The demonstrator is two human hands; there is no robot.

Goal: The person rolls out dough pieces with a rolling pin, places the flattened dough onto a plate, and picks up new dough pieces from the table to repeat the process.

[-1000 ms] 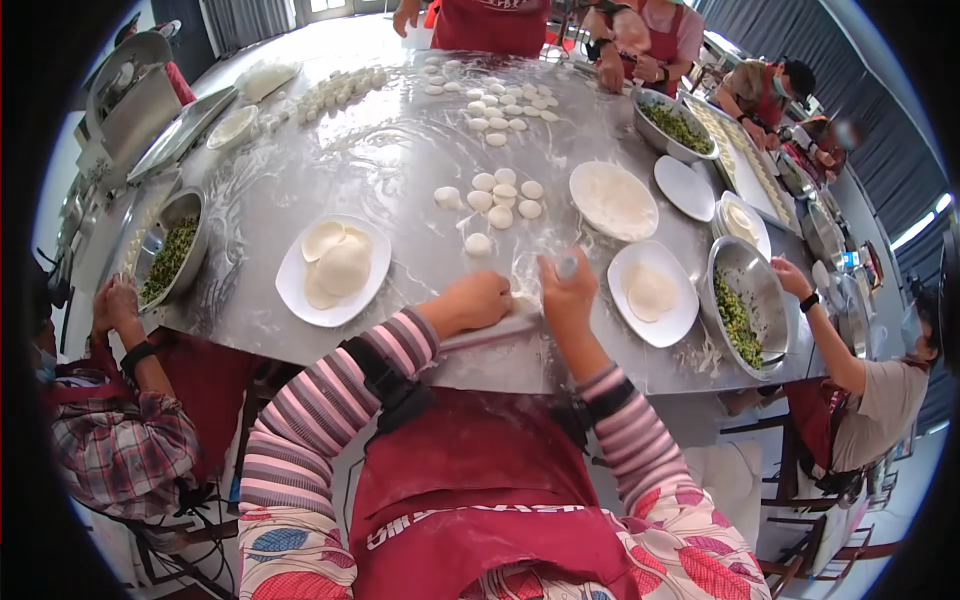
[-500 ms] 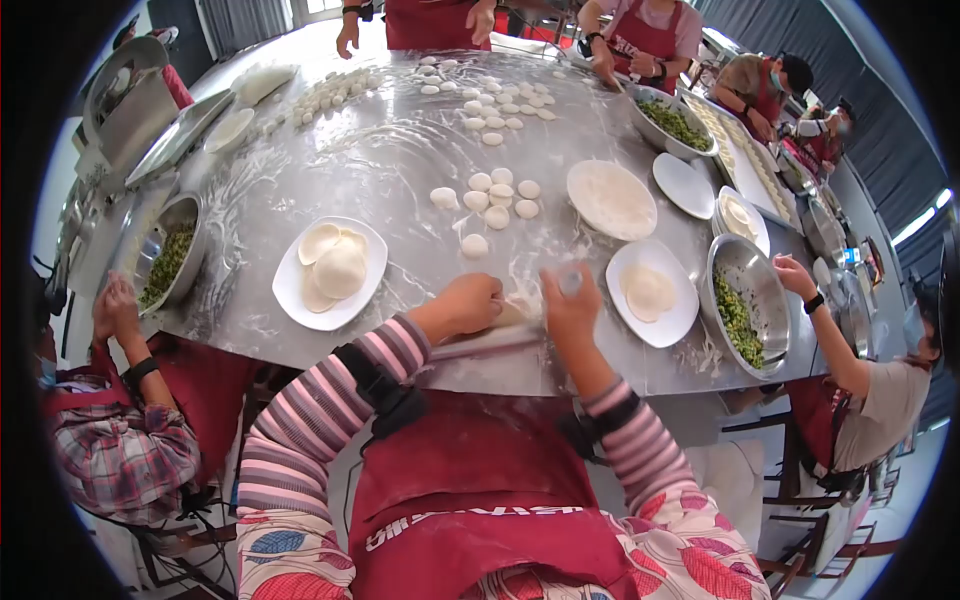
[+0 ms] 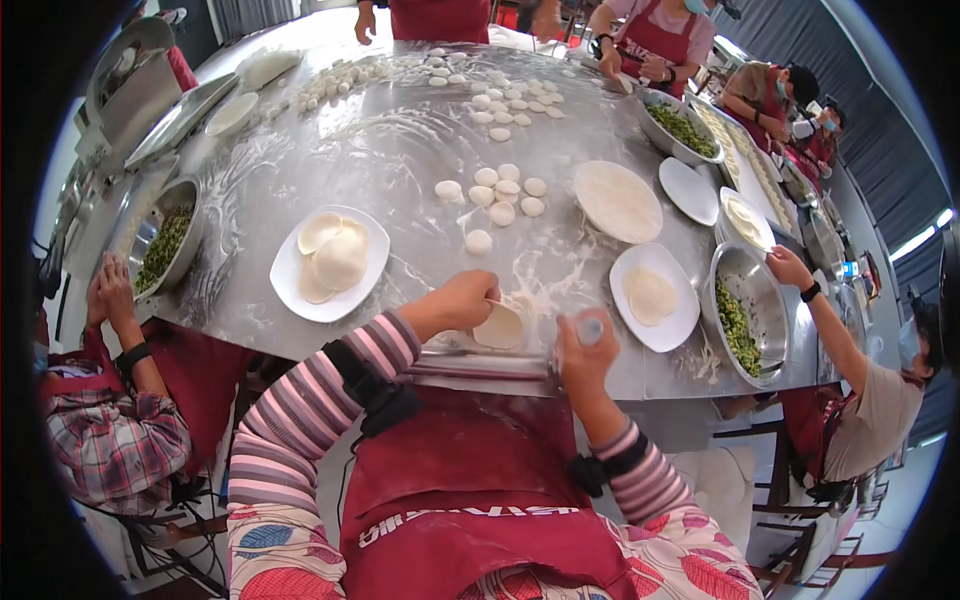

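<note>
My left hand (image 3: 462, 303) is closed on the edge of a thin dough wrapper (image 3: 499, 328) lying on the floured tabletop near the front edge. My right hand (image 3: 588, 352) is wrapped round a rolling pin (image 3: 591, 328), whose grey end pokes out of the fist. Most of the pin is hard to make out against the shiny table edge. Left of my hands, a white plate (image 3: 284, 280) bears several rolled wrappers (image 3: 340, 262). To the right, another white plate (image 3: 683, 325) carries wrappers (image 3: 650, 297). Several small dough rounds (image 3: 502, 213) lie beyond my hands.
Steel bowls of green filling stand at right (image 3: 777, 345), far right (image 3: 655, 130) and left (image 3: 190, 225). A large flat dough disc (image 3: 618, 202) lies right of centre. Co-workers stand round the metal table (image 3: 420, 160); one person's hand (image 3: 790, 268) touches a plate at right.
My right hand has moved down and slightly right, towards the table edge. The wrapper under my left hand now shows more fully. At right, a person's hand has reached a plate and tilted it.
</note>
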